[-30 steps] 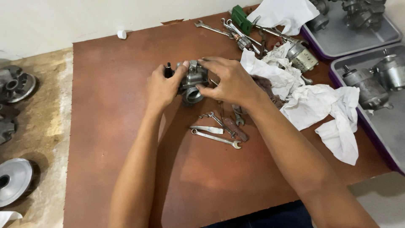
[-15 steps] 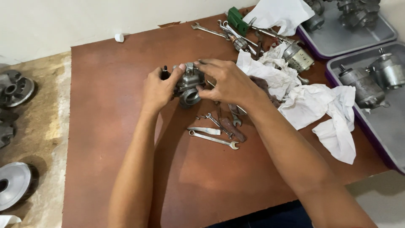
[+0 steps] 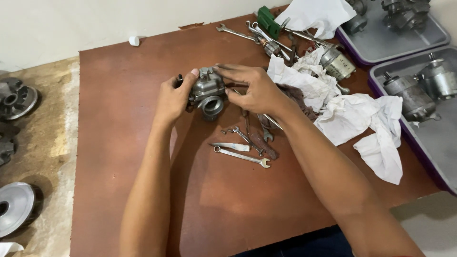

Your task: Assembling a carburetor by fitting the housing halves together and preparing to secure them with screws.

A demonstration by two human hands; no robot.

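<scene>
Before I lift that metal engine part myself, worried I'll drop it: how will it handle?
Probably heavy for its size: the engine part looks like solid cast metal. Both the left hand and right hand grip it. Its knobbly shape should not roll.

Your left hand (image 3: 173,97): upper centre of frame, fingers curled in a closed grip | your right hand (image 3: 252,88): beside it, fingertips pinching | both forearms bare, rising from the bottom edge.

Brown table (image 3: 119,157): wrenches (image 3: 242,155), rags (image 3: 362,119)
</scene>
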